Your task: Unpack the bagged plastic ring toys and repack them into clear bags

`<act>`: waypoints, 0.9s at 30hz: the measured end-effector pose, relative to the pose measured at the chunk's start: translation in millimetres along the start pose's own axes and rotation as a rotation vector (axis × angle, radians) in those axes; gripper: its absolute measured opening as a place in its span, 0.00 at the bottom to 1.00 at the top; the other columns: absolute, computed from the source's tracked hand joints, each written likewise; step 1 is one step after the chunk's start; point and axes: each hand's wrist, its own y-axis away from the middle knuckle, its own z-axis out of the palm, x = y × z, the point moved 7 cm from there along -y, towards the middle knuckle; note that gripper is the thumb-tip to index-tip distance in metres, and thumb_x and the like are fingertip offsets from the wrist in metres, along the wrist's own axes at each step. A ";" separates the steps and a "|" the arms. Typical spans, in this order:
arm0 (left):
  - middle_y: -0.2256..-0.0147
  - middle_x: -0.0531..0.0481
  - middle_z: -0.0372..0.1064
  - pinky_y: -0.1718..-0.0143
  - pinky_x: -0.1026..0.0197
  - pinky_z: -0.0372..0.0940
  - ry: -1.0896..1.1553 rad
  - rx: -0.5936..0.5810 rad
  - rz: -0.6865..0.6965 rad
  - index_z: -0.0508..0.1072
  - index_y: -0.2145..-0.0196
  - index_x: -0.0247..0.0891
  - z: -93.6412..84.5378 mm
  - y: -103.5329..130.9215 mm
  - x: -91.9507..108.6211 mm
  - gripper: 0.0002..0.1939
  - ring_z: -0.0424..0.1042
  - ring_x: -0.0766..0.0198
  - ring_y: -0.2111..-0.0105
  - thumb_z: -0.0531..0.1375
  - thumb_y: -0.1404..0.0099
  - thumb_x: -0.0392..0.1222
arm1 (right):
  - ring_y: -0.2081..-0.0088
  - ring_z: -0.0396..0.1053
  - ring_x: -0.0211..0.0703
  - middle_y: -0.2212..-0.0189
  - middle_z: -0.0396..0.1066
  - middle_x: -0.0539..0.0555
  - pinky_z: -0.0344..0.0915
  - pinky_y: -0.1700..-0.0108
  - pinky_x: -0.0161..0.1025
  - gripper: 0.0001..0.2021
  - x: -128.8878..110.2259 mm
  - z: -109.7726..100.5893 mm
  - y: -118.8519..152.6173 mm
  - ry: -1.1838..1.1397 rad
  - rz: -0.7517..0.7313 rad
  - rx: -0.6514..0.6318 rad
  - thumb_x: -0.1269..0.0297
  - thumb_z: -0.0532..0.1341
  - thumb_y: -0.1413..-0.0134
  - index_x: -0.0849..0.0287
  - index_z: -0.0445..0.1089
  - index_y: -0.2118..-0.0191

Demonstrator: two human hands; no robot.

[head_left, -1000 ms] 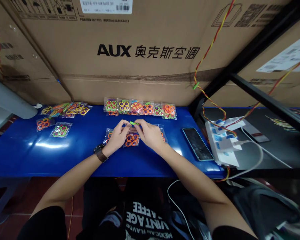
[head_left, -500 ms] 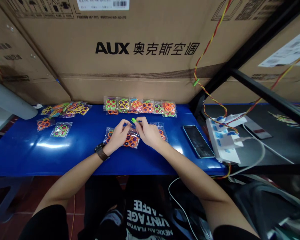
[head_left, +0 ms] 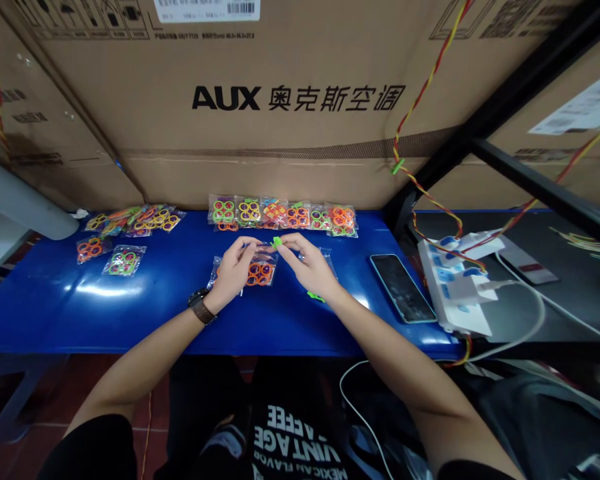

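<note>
My left hand has its thumb and fingers closed at the top of a clear plastic bag holding orange rings with dark centres. Between the fingertips of my right hand is a small bright green plastic piece, right by the bag's upper edge. Its exact kind is too small to make out. Under my right wrist, another green piece shows beside a mostly hidden clear bag. A further bag edge peeks out behind my left hand.
A row of bagged coloured rings lies along the cardboard box. More bags are heaped at the back left of the blue table. To the right are a phone, a power strip and cables.
The green piece has moved slightly right and is now partly covered by my right fingertips. The bag has risen a little. A green piece now shows under my right wrist.
</note>
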 end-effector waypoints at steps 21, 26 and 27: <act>0.53 0.43 0.80 0.39 0.47 0.68 0.029 -0.052 0.036 0.74 0.52 0.41 0.2 -1.4 5.1 0.12 0.80 0.54 0.49 0.59 0.22 0.51 | 0.55 0.80 0.49 0.58 0.84 0.53 0.75 0.46 0.52 0.11 18.1 -4.2 -0.8 -0.134 0.134 0.101 0.50 0.71 0.42 0.50 0.83 0.61; 0.34 0.40 0.66 0.40 0.46 0.69 -0.172 0.035 0.250 0.71 0.44 0.46 -11.1 3.0 29.9 0.16 0.75 0.52 0.42 0.65 0.27 0.48 | 0.56 0.80 0.48 0.59 0.84 0.53 0.76 0.48 0.51 0.10 23.7 -10.9 -1.2 -0.163 0.182 0.193 0.52 0.72 0.45 0.50 0.83 0.62; 0.32 0.40 0.63 0.37 0.44 0.67 -0.261 0.038 0.315 0.73 0.47 0.45 -11.8 4.4 37.1 0.13 0.72 0.51 0.39 0.65 0.27 0.47 | 0.57 0.80 0.48 0.59 0.84 0.53 0.76 0.48 0.51 0.10 24.5 -11.9 -1.5 -0.175 0.193 0.201 0.52 0.72 0.45 0.51 0.83 0.62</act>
